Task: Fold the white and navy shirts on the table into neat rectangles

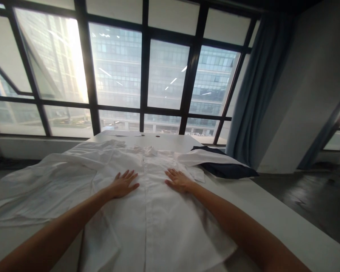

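Note:
A white shirt lies spread front side up, its button placket running down the middle and its collar at the far end. On the left half of its front rests my left hand, palm down with the fingers spread. My right hand lies flat on the right half, level with the other, fingers stretched out. Neither hand grips anything. The shirt's lower edge runs out of view at the bottom.
More white cloth lies rumpled to the left. A dark navy garment sits at the right, partly under white fabric. Beneath is a white table. Beyond it stand black-framed windows and a blue curtain.

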Demonstrator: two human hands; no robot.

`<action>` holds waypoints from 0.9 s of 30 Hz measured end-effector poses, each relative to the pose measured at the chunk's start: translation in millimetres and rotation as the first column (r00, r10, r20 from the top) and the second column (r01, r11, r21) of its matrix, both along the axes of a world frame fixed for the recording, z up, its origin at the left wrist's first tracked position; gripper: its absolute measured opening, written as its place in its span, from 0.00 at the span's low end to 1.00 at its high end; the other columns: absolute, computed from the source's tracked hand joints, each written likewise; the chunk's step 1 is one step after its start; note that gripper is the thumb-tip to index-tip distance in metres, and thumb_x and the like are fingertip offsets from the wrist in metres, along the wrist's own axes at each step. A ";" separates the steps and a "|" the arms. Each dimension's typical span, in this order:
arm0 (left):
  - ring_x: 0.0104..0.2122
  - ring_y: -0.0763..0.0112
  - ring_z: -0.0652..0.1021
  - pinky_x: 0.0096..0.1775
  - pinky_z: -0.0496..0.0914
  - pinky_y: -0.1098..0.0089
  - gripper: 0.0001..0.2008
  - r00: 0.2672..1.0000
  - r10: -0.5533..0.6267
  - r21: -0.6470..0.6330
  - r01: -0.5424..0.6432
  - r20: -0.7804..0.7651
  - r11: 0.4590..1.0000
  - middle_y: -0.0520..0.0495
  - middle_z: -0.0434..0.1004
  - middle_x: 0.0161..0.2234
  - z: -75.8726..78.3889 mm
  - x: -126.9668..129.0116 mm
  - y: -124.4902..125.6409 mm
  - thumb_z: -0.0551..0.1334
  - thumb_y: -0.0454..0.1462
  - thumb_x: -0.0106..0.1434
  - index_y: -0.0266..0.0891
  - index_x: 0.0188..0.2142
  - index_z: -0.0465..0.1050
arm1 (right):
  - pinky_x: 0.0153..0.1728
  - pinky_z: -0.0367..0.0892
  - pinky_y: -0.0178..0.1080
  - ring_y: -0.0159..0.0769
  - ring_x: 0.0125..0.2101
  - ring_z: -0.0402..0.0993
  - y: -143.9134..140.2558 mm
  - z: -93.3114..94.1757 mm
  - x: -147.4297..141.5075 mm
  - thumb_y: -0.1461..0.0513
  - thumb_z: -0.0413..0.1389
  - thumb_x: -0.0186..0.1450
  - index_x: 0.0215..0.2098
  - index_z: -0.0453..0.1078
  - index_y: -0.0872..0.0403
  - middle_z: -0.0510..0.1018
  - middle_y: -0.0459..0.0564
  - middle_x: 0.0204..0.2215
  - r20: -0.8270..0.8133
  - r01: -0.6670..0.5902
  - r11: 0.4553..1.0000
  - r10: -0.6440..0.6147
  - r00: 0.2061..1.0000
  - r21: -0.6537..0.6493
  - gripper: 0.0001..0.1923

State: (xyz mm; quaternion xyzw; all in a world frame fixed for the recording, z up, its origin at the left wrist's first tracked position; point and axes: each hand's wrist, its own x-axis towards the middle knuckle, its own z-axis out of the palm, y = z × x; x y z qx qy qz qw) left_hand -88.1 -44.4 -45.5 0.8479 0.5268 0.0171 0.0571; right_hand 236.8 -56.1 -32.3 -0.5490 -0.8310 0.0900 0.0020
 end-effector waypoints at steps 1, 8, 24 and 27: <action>0.69 0.53 0.43 0.63 0.40 0.45 0.37 1.000 -0.011 0.007 0.011 0.003 1.000 0.41 0.39 0.70 -0.5 2.9 -1.4 0.41 0.57 0.67 0.42 0.69 0.47 | 0.66 0.33 0.49 0.43 0.69 0.32 -1.4 0.3 4.5 0.40 0.33 0.71 0.72 0.40 0.53 0.37 0.52 0.70 0.009 0.007 1.000 -0.007 1.000 0.002 0.40; 0.69 0.52 0.44 0.63 0.41 0.44 0.37 0.999 -0.051 0.004 0.051 -0.010 0.999 0.41 0.39 0.70 2.8 15.3 -15.6 0.41 0.57 0.68 0.42 0.69 0.47 | 0.66 0.33 0.51 0.43 0.69 0.31 -15.0 1.7 12.9 0.40 0.32 0.70 0.72 0.37 0.51 0.35 0.49 0.70 0.057 0.086 0.996 -0.084 0.995 -0.025 0.39; 0.46 0.60 0.78 0.45 0.68 0.68 0.19 0.946 0.159 0.166 -0.211 0.281 0.963 0.36 0.80 0.44 41.5 73.4 75.5 0.50 0.41 0.68 0.36 0.42 0.78 | 0.42 0.66 0.37 0.43 0.43 0.76 70.3 50.2 -88.3 0.52 0.48 0.69 0.41 0.78 0.53 0.80 0.55 0.41 -0.115 0.229 0.945 -0.206 0.972 0.234 0.19; 0.45 0.56 0.79 0.42 0.69 0.66 0.18 0.926 0.254 0.099 -0.291 0.280 0.951 0.30 0.80 0.43 35.4 83.3 99.2 0.52 0.39 0.65 0.32 0.41 0.79 | 0.40 0.67 0.34 0.40 0.42 0.76 103.8 40.6 -103.8 0.56 0.49 0.68 0.41 0.78 0.54 0.81 0.54 0.41 -0.169 0.270 0.947 -0.241 0.956 0.176 0.17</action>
